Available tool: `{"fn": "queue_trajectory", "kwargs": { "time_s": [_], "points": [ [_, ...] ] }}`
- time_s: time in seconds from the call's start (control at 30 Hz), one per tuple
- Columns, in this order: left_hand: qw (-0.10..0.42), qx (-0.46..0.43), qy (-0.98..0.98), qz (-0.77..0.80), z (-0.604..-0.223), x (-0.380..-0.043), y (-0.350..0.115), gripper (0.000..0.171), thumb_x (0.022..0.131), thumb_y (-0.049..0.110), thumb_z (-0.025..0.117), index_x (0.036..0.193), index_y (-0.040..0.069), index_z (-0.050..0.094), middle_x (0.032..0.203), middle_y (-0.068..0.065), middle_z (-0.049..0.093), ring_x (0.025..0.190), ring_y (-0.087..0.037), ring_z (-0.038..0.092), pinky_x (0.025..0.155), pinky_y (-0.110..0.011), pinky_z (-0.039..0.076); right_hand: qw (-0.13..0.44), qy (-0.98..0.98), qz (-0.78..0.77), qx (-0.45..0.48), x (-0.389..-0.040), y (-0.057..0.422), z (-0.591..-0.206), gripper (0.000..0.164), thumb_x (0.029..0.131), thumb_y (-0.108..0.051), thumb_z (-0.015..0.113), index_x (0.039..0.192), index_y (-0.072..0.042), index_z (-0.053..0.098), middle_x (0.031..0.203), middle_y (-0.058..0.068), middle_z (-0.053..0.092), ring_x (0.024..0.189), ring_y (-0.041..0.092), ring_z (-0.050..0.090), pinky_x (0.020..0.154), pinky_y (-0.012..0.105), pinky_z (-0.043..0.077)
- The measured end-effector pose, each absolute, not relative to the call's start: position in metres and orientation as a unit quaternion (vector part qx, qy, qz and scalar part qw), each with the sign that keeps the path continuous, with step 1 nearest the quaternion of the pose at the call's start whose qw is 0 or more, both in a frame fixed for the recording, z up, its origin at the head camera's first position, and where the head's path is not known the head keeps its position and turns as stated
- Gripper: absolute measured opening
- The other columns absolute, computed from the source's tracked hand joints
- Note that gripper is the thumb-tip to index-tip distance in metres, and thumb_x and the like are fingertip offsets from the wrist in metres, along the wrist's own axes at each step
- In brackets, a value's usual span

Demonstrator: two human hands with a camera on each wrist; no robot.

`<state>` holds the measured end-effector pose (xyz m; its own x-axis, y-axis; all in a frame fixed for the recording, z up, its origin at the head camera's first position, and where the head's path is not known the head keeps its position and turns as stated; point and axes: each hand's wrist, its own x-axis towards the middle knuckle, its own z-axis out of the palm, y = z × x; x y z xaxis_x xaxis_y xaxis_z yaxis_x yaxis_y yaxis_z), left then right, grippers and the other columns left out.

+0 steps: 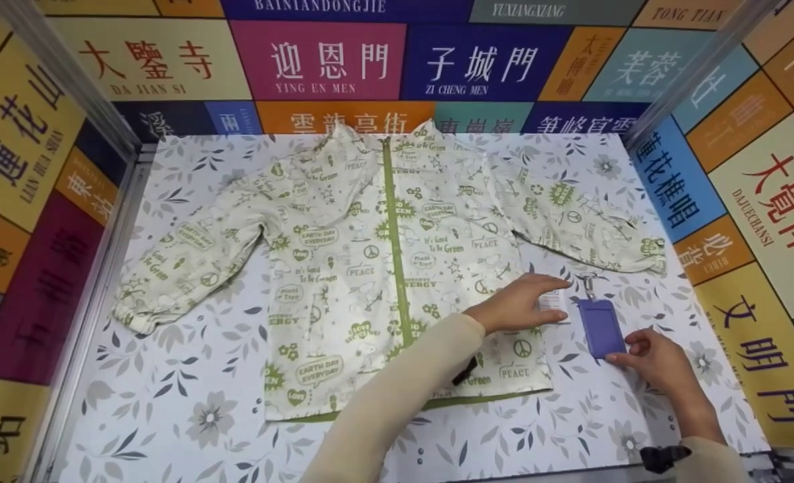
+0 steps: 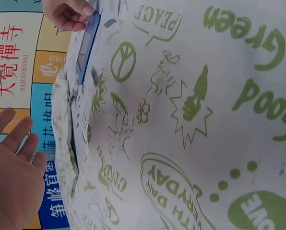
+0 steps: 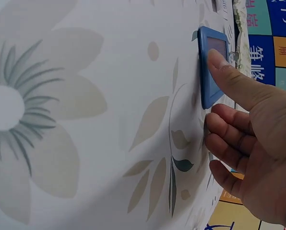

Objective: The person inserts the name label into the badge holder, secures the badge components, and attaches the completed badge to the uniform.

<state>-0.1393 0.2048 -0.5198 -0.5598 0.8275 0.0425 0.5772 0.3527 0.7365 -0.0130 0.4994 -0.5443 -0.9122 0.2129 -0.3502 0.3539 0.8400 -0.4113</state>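
A purple-blue badge holder (image 1: pixel 600 329) with a metal clip lies on the flowered surface, right of a white jacket with green print (image 1: pixel 370 268). At its lower right corner my right hand (image 1: pixel 665 365) pinches it, the thumb on its face in the right wrist view and the other fingers curled at its edge. My left hand (image 1: pixel 518 303) hovers over the jacket's right side, fingers spread, holding nothing. Beside those fingers, a white printed tag (image 1: pixel 555 307) is partly covered. In the left wrist view the left palm (image 2: pixel 13 187) faces up with loose fingers.
The jacket lies front up with both sleeves spread out, a green zip strip (image 1: pixel 397 268) down its middle. Panels with large Chinese characters (image 1: pixel 330 60) wall the flowered tabletop (image 1: pixel 189 376) at the back and both sides. Metal frame posts (image 1: pixel 95 74) stand at the corners.
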Motion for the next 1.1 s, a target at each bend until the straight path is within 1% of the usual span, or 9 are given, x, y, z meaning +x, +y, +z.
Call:
{"fn": "queue_trajectory", "kwargs": {
  "time_s": [0.1, 0.2, 0.33, 0.43, 0.63, 0.77, 0.93, 1.1],
  "points": [
    [0.169, 0.443, 0.803, 0.361, -0.521, -0.138, 0.209, 0.063, 0.098, 0.048, 0.054, 0.152, 0.02, 0.039, 0.156, 0.005, 0.043, 0.148, -0.011, 0.035, 0.126, -0.027, 0.016, 0.15, 0.947, -0.238, 0.154, -0.013, 0.5, -0.544, 0.079, 0.077, -0.057, 0.078, 0.119, 0.006, 0.057, 0.098, 0.013, 0.063, 0.078, 0.016, 0.055, 0.061, 0.023, 0.045],
    [0.173, 0.449, 0.8, 0.359, -0.523, -0.137, 0.211, 0.064, 0.098, 0.049, 0.054, 0.153, 0.021, 0.038, 0.157, 0.005, 0.042, 0.149, -0.012, 0.033, 0.127, -0.03, 0.015, 0.15, 0.949, -0.235, 0.15, -0.015, 0.501, -0.544, 0.076, 0.077, -0.056, 0.078, 0.117, 0.006, 0.057, 0.094, 0.013, 0.063, 0.073, 0.015, 0.054, 0.058, 0.024, 0.044],
    [0.172, 0.452, 0.797, 0.36, -0.525, -0.136, 0.213, 0.063, 0.098, 0.049, 0.054, 0.153, 0.02, 0.038, 0.157, 0.004, 0.042, 0.15, -0.015, 0.032, 0.127, -0.027, 0.015, 0.154, 0.951, -0.226, 0.146, -0.017, 0.502, -0.543, 0.07, 0.078, -0.051, 0.079, 0.114, 0.005, 0.058, 0.091, 0.012, 0.063, 0.071, 0.016, 0.053, 0.057, 0.025, 0.042],
    [0.166, 0.455, 0.797, 0.362, -0.525, -0.135, 0.213, 0.063, 0.098, 0.048, 0.055, 0.152, 0.019, 0.039, 0.157, 0.003, 0.043, 0.149, -0.016, 0.034, 0.126, -0.027, 0.016, 0.163, 0.951, -0.221, 0.145, -0.02, 0.503, -0.541, 0.067, 0.079, -0.05, 0.079, 0.112, 0.004, 0.06, 0.091, 0.013, 0.063, 0.073, 0.017, 0.054, 0.059, 0.026, 0.043],
    [0.16, 0.459, 0.799, 0.355, -0.525, -0.135, 0.214, 0.062, 0.098, 0.047, 0.055, 0.152, 0.018, 0.04, 0.156, 0.004, 0.044, 0.149, -0.014, 0.034, 0.127, -0.029, 0.017, 0.197, 0.94, -0.231, 0.16, -0.024, 0.505, -0.54, 0.064, 0.079, -0.05, 0.079, 0.107, 0.004, 0.059, 0.092, 0.015, 0.064, 0.075, 0.019, 0.056, 0.061, 0.028, 0.045],
    [0.158, 0.454, 0.803, 0.353, -0.526, -0.135, 0.213, 0.062, 0.098, 0.046, 0.057, 0.151, 0.02, 0.041, 0.155, 0.005, 0.045, 0.148, -0.012, 0.036, 0.126, -0.027, 0.018, 0.214, 0.933, -0.236, 0.169, -0.024, 0.505, -0.539, 0.064, 0.08, -0.049, 0.079, 0.105, 0.005, 0.058, 0.091, 0.015, 0.064, 0.076, 0.02, 0.056, 0.062, 0.029, 0.045],
    [0.157, 0.46, 0.802, 0.348, -0.527, -0.136, 0.214, 0.062, 0.098, 0.047, 0.056, 0.152, 0.02, 0.04, 0.155, 0.004, 0.045, 0.147, -0.012, 0.036, 0.125, -0.023, 0.018, 0.205, 0.935, -0.24, 0.164, -0.023, 0.503, -0.538, 0.059, 0.08, -0.046, 0.079, 0.101, 0.006, 0.059, 0.088, 0.014, 0.066, 0.072, 0.018, 0.056, 0.061, 0.029, 0.045],
    [0.153, 0.461, 0.8, 0.352, -0.528, -0.137, 0.214, 0.062, 0.098, 0.047, 0.055, 0.151, 0.02, 0.04, 0.154, 0.005, 0.046, 0.147, -0.011, 0.036, 0.125, -0.023, 0.017, 0.187, 0.938, -0.239, 0.168, -0.021, 0.502, -0.537, 0.053, 0.079, -0.042, 0.081, 0.096, 0.003, 0.06, 0.083, 0.01, 0.067, 0.068, 0.016, 0.055, 0.057, 0.028, 0.045]
  ]
}}
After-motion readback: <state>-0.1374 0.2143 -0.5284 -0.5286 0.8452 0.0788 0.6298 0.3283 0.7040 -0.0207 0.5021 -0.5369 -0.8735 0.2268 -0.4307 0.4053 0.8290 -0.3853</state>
